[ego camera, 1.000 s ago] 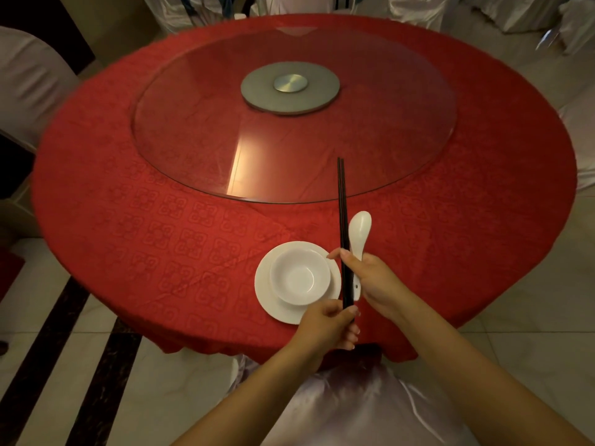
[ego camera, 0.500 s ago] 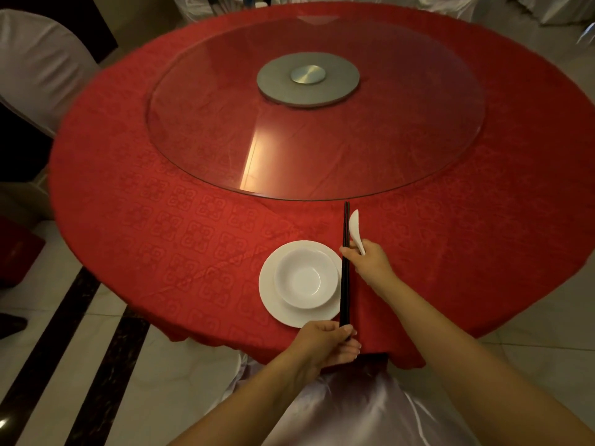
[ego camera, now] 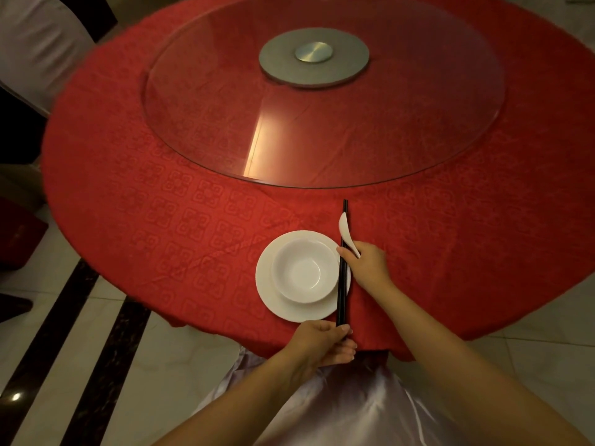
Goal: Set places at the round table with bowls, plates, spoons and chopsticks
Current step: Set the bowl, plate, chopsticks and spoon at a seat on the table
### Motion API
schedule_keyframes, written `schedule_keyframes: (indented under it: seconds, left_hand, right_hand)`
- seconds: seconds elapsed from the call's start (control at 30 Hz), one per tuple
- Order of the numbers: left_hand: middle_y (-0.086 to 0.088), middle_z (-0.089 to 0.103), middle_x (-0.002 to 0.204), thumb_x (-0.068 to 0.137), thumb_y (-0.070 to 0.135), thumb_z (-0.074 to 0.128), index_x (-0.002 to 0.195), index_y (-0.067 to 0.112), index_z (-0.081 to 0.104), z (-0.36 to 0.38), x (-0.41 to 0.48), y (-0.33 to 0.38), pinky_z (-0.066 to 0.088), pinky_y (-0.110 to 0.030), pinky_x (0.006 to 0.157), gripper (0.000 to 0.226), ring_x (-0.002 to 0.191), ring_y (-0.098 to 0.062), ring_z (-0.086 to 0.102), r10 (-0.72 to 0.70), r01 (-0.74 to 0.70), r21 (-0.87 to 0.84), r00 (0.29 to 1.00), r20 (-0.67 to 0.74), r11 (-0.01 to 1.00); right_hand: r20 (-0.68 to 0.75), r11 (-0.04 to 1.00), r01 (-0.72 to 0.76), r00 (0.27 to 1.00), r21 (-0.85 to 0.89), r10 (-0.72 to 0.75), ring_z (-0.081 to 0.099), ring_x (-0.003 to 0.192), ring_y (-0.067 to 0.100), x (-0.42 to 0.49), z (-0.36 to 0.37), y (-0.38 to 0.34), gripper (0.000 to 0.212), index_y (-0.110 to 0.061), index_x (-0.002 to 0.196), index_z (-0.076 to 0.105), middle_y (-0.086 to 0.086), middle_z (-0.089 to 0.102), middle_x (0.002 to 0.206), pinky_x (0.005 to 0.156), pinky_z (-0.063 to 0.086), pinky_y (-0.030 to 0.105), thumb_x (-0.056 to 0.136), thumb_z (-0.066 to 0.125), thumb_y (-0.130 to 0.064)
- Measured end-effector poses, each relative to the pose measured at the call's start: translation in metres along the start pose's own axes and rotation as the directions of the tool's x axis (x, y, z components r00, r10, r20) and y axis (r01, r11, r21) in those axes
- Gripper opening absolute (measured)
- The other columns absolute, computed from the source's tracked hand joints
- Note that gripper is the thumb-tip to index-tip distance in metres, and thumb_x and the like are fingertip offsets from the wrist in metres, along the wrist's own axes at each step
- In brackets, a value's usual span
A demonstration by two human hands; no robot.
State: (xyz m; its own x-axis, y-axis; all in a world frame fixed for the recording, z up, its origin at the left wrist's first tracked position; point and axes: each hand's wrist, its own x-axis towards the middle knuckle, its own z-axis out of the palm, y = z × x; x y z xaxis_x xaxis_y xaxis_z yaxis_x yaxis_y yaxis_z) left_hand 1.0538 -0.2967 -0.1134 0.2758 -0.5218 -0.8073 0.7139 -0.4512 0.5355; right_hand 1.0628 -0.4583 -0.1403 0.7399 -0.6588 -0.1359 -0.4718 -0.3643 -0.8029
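Chopsticks [ego camera: 341,284], black and paired, were found along the right edge of the plate [ego camera: 267,291], crossing its rim; whether they rested on it could not be told. Their near end was pinched by the left hand [ego camera: 317,342], just below the plate. A bowl [ego camera: 297,268] was seated upright on the plate. Right of the plate, the right hand [ego camera: 367,265] was closed round the handle of a white spoon [ego camera: 346,235], its thumb laid against the chopsticks. The plate was set on a red tablecloth [ego camera: 161,220].
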Motion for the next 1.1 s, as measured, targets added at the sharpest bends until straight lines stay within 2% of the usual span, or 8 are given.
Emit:
schedule_keyframes:
  seconds: [0.13, 0.2, 0.3, 0.43, 0.7, 0.83, 0.93, 1.1]
  left_hand:
    - [-0.011, 0.065, 0.073, 0.094, 0.013, 0.055, 0.089, 0.002, 0.063, -0.0008, 0.0006, -0.0013, 0.055, -0.017, 0.050, 0.014, 0.047, -0.007, 0.065, -0.004, 0.004, 0.007, 1.000, 0.019, 1.000]
    - [-0.011, 0.065, 0.074, 0.094, 0.014, 0.055, 0.089, 0.003, 0.063, -0.0016, 0.0006, -0.0015, 0.054, -0.017, 0.049, 0.014, 0.047, -0.007, 0.065, -0.005, 0.005, 0.004, 1.000, 0.023, 1.000]
    - [-0.011, 0.066, 0.075, 0.093, 0.014, 0.055, 0.088, 0.003, 0.063, -0.0032, 0.0002, -0.0013, 0.054, -0.017, 0.049, 0.015, 0.048, -0.008, 0.065, -0.008, 0.008, -0.003, 1.000, 0.023, 1.000]
    - [-0.012, 0.066, 0.074, 0.094, 0.014, 0.055, 0.084, 0.004, 0.063, -0.0047, -0.0001, -0.0017, 0.053, -0.017, 0.046, 0.016, 0.047, -0.008, 0.065, -0.006, 0.007, -0.020, 1.000, 0.018, 1.000]
    - [-0.011, 0.066, 0.074, 0.094, 0.014, 0.053, 0.082, 0.004, 0.063, -0.0070, 0.0004, -0.0030, 0.053, -0.017, 0.047, 0.018, 0.048, -0.009, 0.065, 0.004, -0.004, -0.021, 1.000, -0.009, 1.000]
    - [-0.012, 0.066, 0.074, 0.096, 0.014, 0.049, 0.102, -0.004, 0.061, -0.0085, 0.0000, -0.0025, 0.054, -0.018, 0.046, 0.021, 0.046, -0.008, 0.064, -0.003, 0.002, -0.030, 0.999, -0.036, 1.000]
    - [-0.012, 0.065, 0.075, 0.097, 0.013, 0.047, 0.115, -0.006, 0.056, -0.0084, -0.0006, -0.0040, 0.053, -0.018, 0.046, 0.027, 0.045, -0.007, 0.064, -0.002, 0.001, -0.018, 0.999, -0.052, 1.000]
    - [-0.012, 0.065, 0.075, 0.096, 0.015, 0.050, 0.111, -0.005, 0.058, -0.0091, -0.0030, -0.0034, 0.054, -0.018, 0.047, 0.026, 0.048, -0.009, 0.064, 0.008, -0.008, 0.001, 0.999, -0.049, 1.000]
  right_hand:
    - [0.008, 0.999, 0.032, 0.999, -0.019, -0.031, 0.060, 0.071, 0.028, -0.0010, -0.0006, -0.0004, 0.025, 0.003, 0.085, 0.070, 0.019, 0.068, 0.079, 0.061, 0.036, 0.031, 0.090, 0.058, -0.019]
    - [0.011, 0.999, 0.029, 1.000, -0.019, -0.029, 0.055, 0.065, 0.026, -0.0014, -0.0005, -0.0012, 0.028, 0.002, 0.075, 0.067, 0.015, 0.064, 0.069, 0.056, 0.028, 0.029, 0.092, 0.056, -0.018]
    - [0.004, 0.999, 0.017, 1.000, -0.031, -0.017, 0.045, 0.055, 0.017, -0.0007, -0.0010, -0.0017, 0.043, -0.018, 0.051, 0.046, -0.004, 0.046, 0.052, 0.052, 0.018, 0.026, 0.093, 0.053, -0.017]
    - [-0.006, 0.999, 0.006, 1.000, -0.054, -0.006, 0.042, 0.054, 0.017, -0.0012, -0.0029, -0.0048, 0.050, -0.026, 0.048, 0.034, -0.008, 0.041, 0.051, 0.052, 0.017, 0.027, 0.094, 0.053, -0.019]
    - [0.001, 0.999, -0.015, 1.000, -0.051, 0.015, 0.048, 0.062, 0.023, -0.0023, -0.0040, -0.0038, 0.046, -0.017, 0.050, 0.042, 0.001, 0.048, 0.054, 0.050, 0.020, 0.027, 0.094, 0.053, -0.021]
    - [-0.025, 0.999, -0.040, 0.999, -0.019, 0.040, 0.060, 0.074, 0.037, -0.0016, -0.0031, -0.0052, 0.041, 0.013, 0.076, 0.062, 0.026, 0.066, 0.079, 0.057, 0.028, 0.028, 0.094, 0.052, -0.022]
    - [-0.024, 0.999, -0.031, 0.999, -0.024, 0.030, 0.061, 0.079, 0.040, -0.0017, -0.0023, -0.0037, 0.042, 0.015, 0.079, 0.061, 0.028, 0.066, 0.082, 0.060, 0.033, 0.030, 0.094, 0.051, -0.022]
    - [-0.065, 0.999, -0.030, 0.997, -0.019, 0.028, 0.062, 0.077, 0.038, -0.0046, -0.0060, -0.0057, 0.042, 0.014, 0.078, 0.061, 0.026, 0.067, 0.081, 0.064, 0.037, 0.032, 0.095, 0.051, -0.023]
